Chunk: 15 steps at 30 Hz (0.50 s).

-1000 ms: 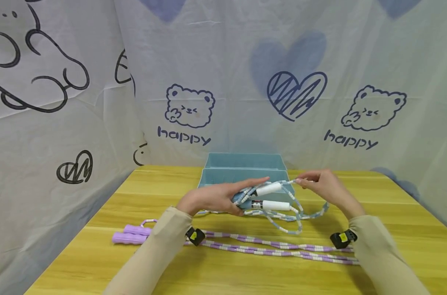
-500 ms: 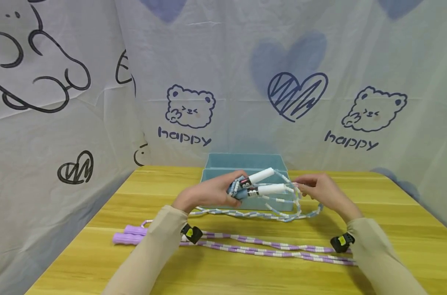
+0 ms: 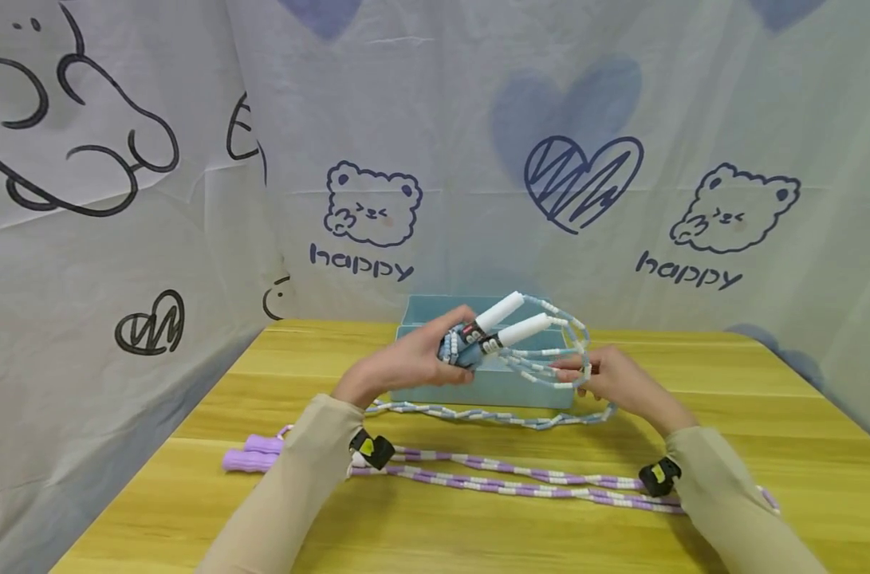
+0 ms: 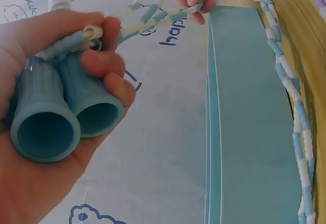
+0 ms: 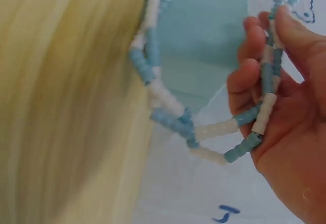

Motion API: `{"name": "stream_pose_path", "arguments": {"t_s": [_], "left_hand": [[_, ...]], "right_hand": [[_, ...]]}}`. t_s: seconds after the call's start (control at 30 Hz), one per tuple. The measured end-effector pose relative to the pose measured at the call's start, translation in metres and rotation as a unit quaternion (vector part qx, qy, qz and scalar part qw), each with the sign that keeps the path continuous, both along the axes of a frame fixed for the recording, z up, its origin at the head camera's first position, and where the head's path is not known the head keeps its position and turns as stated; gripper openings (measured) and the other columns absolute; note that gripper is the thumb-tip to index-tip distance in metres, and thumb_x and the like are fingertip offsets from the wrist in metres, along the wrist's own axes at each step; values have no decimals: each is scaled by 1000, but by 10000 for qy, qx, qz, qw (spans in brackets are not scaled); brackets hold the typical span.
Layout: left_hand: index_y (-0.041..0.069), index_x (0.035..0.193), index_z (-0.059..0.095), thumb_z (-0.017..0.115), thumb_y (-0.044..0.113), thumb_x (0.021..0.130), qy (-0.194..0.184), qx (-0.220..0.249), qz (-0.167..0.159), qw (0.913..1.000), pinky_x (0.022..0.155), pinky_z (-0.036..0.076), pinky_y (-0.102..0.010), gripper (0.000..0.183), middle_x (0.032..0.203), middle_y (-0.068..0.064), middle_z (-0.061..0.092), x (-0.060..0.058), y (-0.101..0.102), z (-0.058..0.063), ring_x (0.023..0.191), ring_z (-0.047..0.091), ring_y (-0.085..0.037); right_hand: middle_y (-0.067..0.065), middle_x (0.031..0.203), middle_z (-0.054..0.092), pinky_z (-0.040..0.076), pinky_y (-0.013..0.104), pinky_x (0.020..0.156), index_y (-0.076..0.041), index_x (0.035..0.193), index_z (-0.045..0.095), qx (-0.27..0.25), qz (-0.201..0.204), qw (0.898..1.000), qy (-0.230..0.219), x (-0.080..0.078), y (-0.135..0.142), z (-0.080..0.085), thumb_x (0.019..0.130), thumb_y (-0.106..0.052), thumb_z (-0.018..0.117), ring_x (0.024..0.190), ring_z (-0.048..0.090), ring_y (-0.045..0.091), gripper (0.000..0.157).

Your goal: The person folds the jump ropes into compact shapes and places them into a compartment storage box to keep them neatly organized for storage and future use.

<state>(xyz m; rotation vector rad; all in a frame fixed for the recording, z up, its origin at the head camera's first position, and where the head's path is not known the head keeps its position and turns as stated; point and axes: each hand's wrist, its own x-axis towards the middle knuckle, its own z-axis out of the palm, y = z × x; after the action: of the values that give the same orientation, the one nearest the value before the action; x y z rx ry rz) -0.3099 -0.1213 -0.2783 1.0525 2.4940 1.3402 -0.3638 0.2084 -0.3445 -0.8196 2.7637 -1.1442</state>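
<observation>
A tangle was judged the likeliest fault: the blue-and-white jump rope (image 3: pixel 470 416) was suspended in loose loops between the two grips, while its trailing length was strung slack along the surface (image 3: pixel 406 526), between the blue box (image 3: pixel 492 391) and the purple-and-white rope (image 3: pixel 502 464), which could be caught by a sideways pull. Loops might also be shed if the strand were let slide through the right grip (image 3: pixel 610 383). Both handles (image 3: pixel 524 329) were held side by side by the left grip (image 3: pixel 416 359), wrapped around their blue ends; their white ends were tilted up and rightward. The right grip was set slightly lower in the head view, with the doubled strand held between thumb and curled fingers. The purple-and-white rope was crossed by both sleeves (image 3: pixel 291 486).
</observation>
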Motion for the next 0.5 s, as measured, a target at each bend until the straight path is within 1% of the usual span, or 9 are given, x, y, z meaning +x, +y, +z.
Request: {"name": "stream_pose_path", "arguments": {"t_s": [0.03, 0.07, 0.1, 0.13, 0.17, 0.23, 0.33, 0.37, 0.5], "left_hand": [[29, 129, 46, 74, 7, 86, -16, 73, 96, 9999, 70, 54, -40, 56, 121, -9, 53, 0, 0, 1, 92, 59, -28], [32, 132, 44, 74, 7, 86, -45, 143, 182, 9997, 69, 54, -40, 61, 122, -9, 52, 0, -1, 1, 91, 59, -28], [35, 135, 42, 75, 7, 86, -57, 199, 274, 9994, 67, 54, -40, 65, 122, -10, 52, 0, -1, 1, 87, 60, -28], [36, 137, 41, 75, 7, 86, -84, 270, 344, 9990, 65, 54, -40, 68, 122, -11, 52, -1, -1, 2, 84, 60, -28], [37, 138, 40, 75, 6, 85, -97, 337, 397, 9986, 64, 54, -39, 70, 121, -12, 52, -1, -2, 2, 81, 59, -27], [36, 140, 36, 74, 2, 85, -221, 471, 481, 9975, 62, 53, -39, 75, 119, -15, 51, 0, -1, 4, 74, 58, -27], [34, 142, 33, 73, -1, 85, -313, 665, 575, 9956, 60, 53, -40, 77, 117, -19, 51, -2, -2, 4, 69, 57, -26], [33, 142, 32, 72, -1, 86, -333, 723, 629, 9948, 60, 53, -39, 77, 115, -20, 51, -2, -2, 4, 67, 56, -26], [34, 142, 31, 72, 0, 86, -296, 842, 872, 9922, 59, 53, -40, 77, 111, -20, 53, -4, -2, 0, 67, 57, -27]], "right_hand": [[15, 92, 71, 43, 29, 50, -3, 103, 75, 78, 146, 9999, -23, 1, -1, 1, 97, -14, 64, 55, 48, 20, 17], [14, 92, 72, 44, 29, 50, -3, 107, 75, 182, 275, 9994, -43, 2, -3, 2, 97, -17, 63, 56, 50, 20, 20], [12, 84, 70, 44, 29, 50, -5, 113, 74, 311, 379, 9988, -53, 3, -5, 4, 98, -20, 63, 55, 49, 20, 24], [10, 79, 69, 45, 29, 51, -5, 115, 73, 425, 485, 9979, -101, 5, -8, 4, 98, -26, 62, 57, 51, 20, 29], [9, 75, 68, 46, 29, 52, -5, 118, 72, 520, 611, 9966, -157, 6, -10, 5, 99, -28, 61, 59, 53, 22, 32], [7, 77, 67, 47, 31, 53, -5, 118, 72, 668, 841, 9940, -216, 9, -16, 6, 100, -30, 59, 63, 56, 25, 33], [6, 81, 68, 47, 31, 52, -7, 118, 72, 849, 1136, 9894, -320, 16, -24, 9, 101, -27, 57, 65, 59, 30, 31], [6, 82, 68, 47, 30, 51, -8, 116, 73, 893, 1237, 9877, -347, 18, -27, 10, 101, -26, 57, 65, 59, 30, 29], [7, 78, 68, 42, 26, 49, -12, 105, 76, 1079, 1603, 9802, -431, 28, -36, 15, 101, -27, 57, 56, 53, 19, 25]]}}
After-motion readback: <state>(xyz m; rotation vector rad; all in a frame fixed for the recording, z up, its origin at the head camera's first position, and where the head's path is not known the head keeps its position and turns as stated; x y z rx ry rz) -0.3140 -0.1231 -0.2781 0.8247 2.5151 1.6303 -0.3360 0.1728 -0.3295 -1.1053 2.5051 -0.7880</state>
